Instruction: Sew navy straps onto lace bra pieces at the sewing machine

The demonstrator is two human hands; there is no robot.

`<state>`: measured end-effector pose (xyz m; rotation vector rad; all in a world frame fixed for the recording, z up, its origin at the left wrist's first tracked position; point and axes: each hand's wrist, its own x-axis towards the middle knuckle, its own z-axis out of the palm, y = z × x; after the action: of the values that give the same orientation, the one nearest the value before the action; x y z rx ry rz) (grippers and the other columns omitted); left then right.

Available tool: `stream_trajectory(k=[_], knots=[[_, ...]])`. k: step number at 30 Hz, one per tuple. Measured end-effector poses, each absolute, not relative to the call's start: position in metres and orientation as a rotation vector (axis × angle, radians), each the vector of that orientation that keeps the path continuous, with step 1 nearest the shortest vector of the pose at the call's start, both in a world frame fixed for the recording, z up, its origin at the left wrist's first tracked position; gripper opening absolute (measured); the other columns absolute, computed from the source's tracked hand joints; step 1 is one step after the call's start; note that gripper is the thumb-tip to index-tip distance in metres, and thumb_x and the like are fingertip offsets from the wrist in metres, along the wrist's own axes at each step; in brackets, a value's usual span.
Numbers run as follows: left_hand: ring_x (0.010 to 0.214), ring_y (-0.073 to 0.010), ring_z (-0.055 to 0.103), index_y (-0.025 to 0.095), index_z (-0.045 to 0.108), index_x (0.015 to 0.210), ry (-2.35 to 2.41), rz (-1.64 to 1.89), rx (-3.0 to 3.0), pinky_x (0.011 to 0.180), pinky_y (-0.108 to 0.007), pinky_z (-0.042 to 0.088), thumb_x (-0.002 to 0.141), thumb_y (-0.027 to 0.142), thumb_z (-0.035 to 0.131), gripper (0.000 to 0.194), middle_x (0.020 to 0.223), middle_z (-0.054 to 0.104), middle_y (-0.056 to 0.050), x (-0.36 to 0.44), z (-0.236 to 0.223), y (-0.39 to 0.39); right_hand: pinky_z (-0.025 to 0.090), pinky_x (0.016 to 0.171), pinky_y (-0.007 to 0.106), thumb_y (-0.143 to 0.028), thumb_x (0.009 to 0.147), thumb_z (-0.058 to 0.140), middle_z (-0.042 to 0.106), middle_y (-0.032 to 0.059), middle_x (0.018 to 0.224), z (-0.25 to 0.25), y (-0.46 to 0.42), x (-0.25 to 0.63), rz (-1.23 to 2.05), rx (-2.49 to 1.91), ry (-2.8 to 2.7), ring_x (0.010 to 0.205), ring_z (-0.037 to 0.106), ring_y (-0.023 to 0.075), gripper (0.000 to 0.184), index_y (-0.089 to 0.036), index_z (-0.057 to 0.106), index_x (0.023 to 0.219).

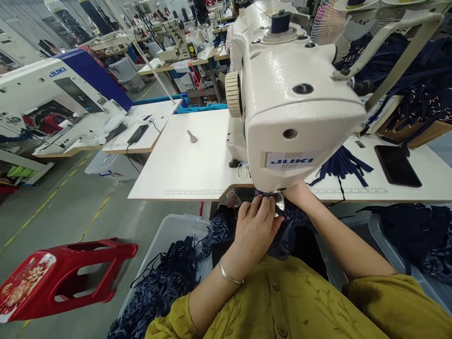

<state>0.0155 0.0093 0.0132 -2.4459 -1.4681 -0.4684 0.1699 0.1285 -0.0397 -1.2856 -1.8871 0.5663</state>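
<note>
A white sewing machine (293, 103) marked JUKI stands right in front of me. Under its head, my left hand (256, 223) has its fingers bent together on navy patterned fabric (282, 240), beside a shiny metal part (279, 202). That fabric hangs down from the machine bed toward my lap, with another bunched piece (223, 226) to the left. My right hand (295, 194) reaches in from the right side; the machine head hides its fingers. Exactly where the needle meets the cloth is also hidden.
A clear bin (176, 221) piled with navy patterned pieces is at left, near a red stool (77, 273). On the white table (197, 160) lies a small grey tool (191, 136). Navy strips (344, 162) and a phone (398, 165) lie at right.
</note>
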Motion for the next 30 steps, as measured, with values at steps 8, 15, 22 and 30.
stream_trajectory(k=[8, 15, 22, 30], knots=[[0.116, -0.0197, 0.055, 0.017, 0.052, 0.131, -1.417, -0.464, -2.467, 0.094, -0.038, 0.037, 0.099, 0.033, 0.044, 0.037, 0.122, 0.064, -0.007, 0.015, 0.012, 0.008, 0.052, 0.085, 0.042, -0.031, 0.081, 0.05, 0.073, 0.0123, 0.1, -0.033, 0.126, 0.168, 0.636, -1.24, -1.814, 0.098, 0.065, 0.0289, 0.031, -0.017, 0.069, 0.102], [0.118, -0.0187, 0.054, 0.018, 0.053, 0.131, -1.396, -0.467, -2.461, 0.097, -0.038, 0.037, 0.099, 0.029, 0.045, 0.035, 0.125, 0.063, -0.006, 0.016, 0.01, 0.007, 0.05, 0.092, 0.041, -0.027, 0.079, 0.053, 0.073, 0.0092, 0.101, -0.007, 0.114, 0.166, 0.841, -1.082, -1.71, 0.1, 0.065, 0.0261, 0.039, -0.016, 0.066, 0.113], [0.118, -0.0189, 0.054, 0.018, 0.052, 0.131, -1.435, -0.479, -2.448, 0.097, -0.038, 0.038, 0.098, 0.032, 0.045, 0.036, 0.124, 0.063, -0.006, 0.02, 0.013, 0.009, 0.047, 0.096, 0.045, -0.026, 0.079, 0.053, 0.072, 0.0108, 0.094, -0.009, 0.111, 0.167, 0.729, -1.221, -1.69, 0.092, 0.065, 0.0261, 0.032, -0.014, 0.068, 0.104], [0.119, -0.0199, 0.053, 0.016, 0.052, 0.13, -1.45, -0.472, -2.453, 0.097, -0.039, 0.038, 0.098, 0.032, 0.045, 0.037, 0.125, 0.062, -0.007, 0.022, 0.013, 0.011, 0.053, 0.086, 0.04, -0.026, 0.083, 0.049, 0.073, 0.0092, 0.085, -0.023, 0.119, 0.167, 0.644, -1.283, -1.796, 0.092, 0.064, 0.0268, 0.025, -0.018, 0.069, 0.097]])
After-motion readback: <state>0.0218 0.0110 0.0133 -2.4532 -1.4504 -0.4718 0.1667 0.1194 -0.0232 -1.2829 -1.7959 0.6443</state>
